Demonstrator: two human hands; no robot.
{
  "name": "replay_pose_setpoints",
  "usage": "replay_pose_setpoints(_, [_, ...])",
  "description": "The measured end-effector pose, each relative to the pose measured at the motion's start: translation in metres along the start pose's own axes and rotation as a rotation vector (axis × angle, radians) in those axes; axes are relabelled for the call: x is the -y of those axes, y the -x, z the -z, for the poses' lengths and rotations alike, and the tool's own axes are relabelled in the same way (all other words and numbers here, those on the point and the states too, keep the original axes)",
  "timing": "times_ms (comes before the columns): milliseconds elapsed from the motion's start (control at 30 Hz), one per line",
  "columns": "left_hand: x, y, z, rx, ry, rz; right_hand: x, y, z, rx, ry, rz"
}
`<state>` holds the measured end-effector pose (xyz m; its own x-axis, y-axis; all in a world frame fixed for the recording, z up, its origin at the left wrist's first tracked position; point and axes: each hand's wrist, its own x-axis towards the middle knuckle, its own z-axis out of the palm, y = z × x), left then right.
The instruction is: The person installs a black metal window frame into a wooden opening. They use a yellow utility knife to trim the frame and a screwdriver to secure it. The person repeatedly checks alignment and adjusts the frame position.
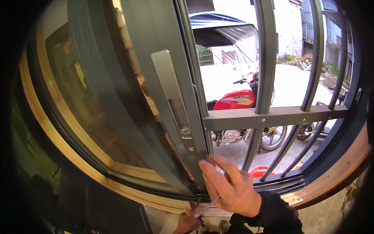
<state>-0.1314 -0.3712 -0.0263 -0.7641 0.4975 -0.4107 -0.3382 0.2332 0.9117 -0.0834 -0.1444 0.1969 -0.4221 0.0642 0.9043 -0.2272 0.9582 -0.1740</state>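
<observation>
My right hand (230, 185) is at the lower part of a dark grey sliding window sash (165, 37), fingers curled close to its edge; what they grip is unclear, and a thin grey strip shows under the palm. Lower down, my left hand (185, 223) holds small tools (193, 214) with yellow and dark parts, too small to name. Above my right hand, a long silver latch handle (163, 74) is set into the sash, with a small screw (191, 148) below it.
Dark metal bars (263, 58) fill the right opening, with a red motorbike (233, 100), a striped canopy (222, 21) and rubble beyond. A wooden surround (43, 117) borders the window. A dark glossy surface (101, 212) lies at lower left.
</observation>
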Motion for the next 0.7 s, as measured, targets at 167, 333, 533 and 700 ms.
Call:
replay_pose_setpoints(167, [-0.001, -0.002, 0.009, 0.079, 0.103, -0.051, 0.005, -0.062, 0.018, 0.151, 0.321, 0.3])
replay_pose_setpoints(333, [0.017, -0.011, 0.028, 0.216, 0.125, -0.18, 0.015, -0.078, 0.017, 0.201, 0.501, 0.369])
replay_pose_setpoints(533, [0.018, -0.019, 0.045, 0.309, 0.03, -0.35, 0.011, -0.073, 0.02, 0.252, 0.613, 0.354])
replay_pose_setpoints(700, [-0.002, -0.005, 0.055, 0.338, 0.019, -0.202, 0.011, -0.065, 0.032, 0.263, 0.672, 0.249])
